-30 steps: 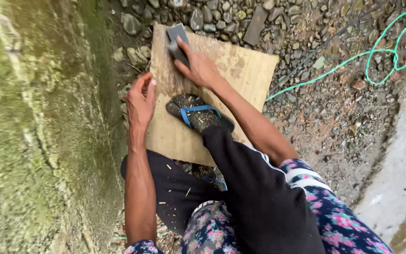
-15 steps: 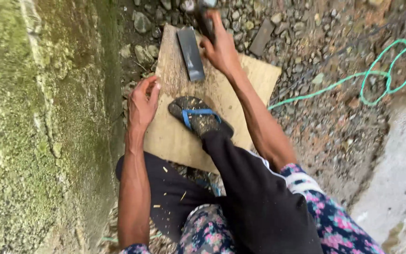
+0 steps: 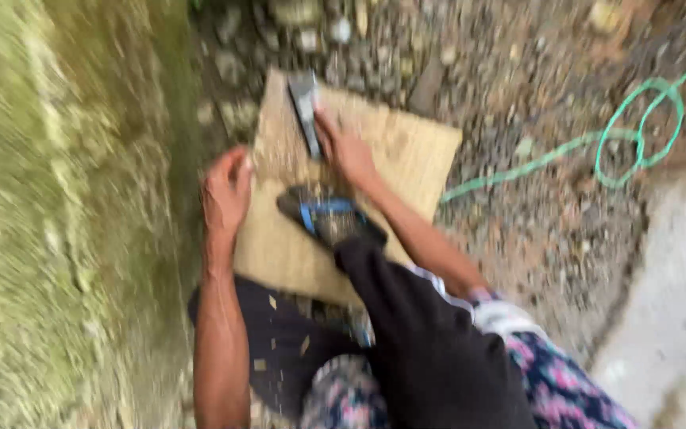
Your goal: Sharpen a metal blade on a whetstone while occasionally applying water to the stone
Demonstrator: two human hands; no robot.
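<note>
The view is blurred, so fine detail is lost. A flat tan board [image 3: 406, 151] lies on stony ground [image 3: 533, 230], and the person's foot in a dark sandal with a blue strap [image 3: 329, 218] rests on the middle of it.

The right hand [image 3: 347, 151] sits near the board's far edge, just inside the far left corner. Its fingers [image 3: 325, 131] lie against a dark, narrow flat tool [image 3: 305, 111] that points away toward the far edge; whether they are curled round the tool or only pressing on it cannot be told through the blur.

The left hand [image 3: 226, 191] is at the board's left edge, fingers together and bent over that edge, with nothing else in them that shows.

Room is tight on the left: a mossy green wall [image 3: 65, 222] rises just beside the board's left edge, and the left forearm runs along it. Past the far edge lie loose grey stones [image 3: 335, 32] close to the tool's tip. The right edge is the open side, with bare gravel beyond it and a green cord [image 3: 637, 119] looped well apart from the board. A pale concrete slab [image 3: 676, 302] lies at the near right. The near edge is covered by the person's dark trouser leg [image 3: 422, 334].
</note>
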